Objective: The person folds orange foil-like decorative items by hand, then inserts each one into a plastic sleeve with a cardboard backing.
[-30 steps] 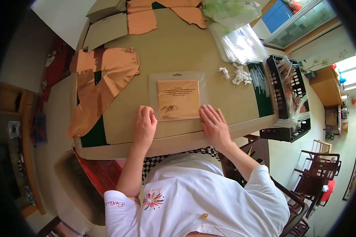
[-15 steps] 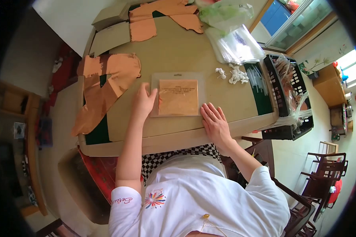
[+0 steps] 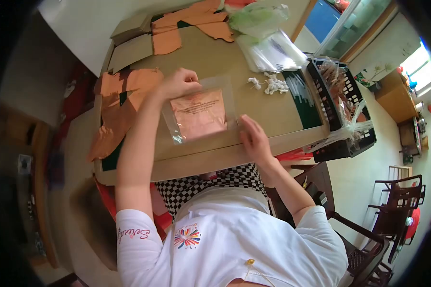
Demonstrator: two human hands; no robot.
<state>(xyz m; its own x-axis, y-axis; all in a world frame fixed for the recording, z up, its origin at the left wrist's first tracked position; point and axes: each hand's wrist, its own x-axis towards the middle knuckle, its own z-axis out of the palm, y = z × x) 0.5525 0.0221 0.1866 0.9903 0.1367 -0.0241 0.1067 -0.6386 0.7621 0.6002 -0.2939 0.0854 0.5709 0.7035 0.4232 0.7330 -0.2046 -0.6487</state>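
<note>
A clear plastic bag (image 3: 231, 101) with lines of dark print holds a folded, shiny copper-coloured sheet (image 3: 198, 119). It sits askew over the brown board in front of me. My left hand (image 3: 179, 84) reaches across to its top edge, fingers curled closed on the rim near the upper left corner. Close by the bag's right side is my right hand (image 3: 256, 142), fingers stretched out and thumb apart, with nothing in it.
Copper-coloured sheets (image 3: 117, 112) lie at the table's left, others at the back beside stacked cardboard (image 3: 130, 51). At the right are a pile of clear bags (image 3: 275, 55), white ties (image 3: 275, 85), clear straw-like strips (image 3: 300, 90) and a black crate (image 3: 337, 103).
My left hand went from the bag's left side to its top edge and closed there. The bag turned askew and shifted left. My right hand came off its lower right corner.
</note>
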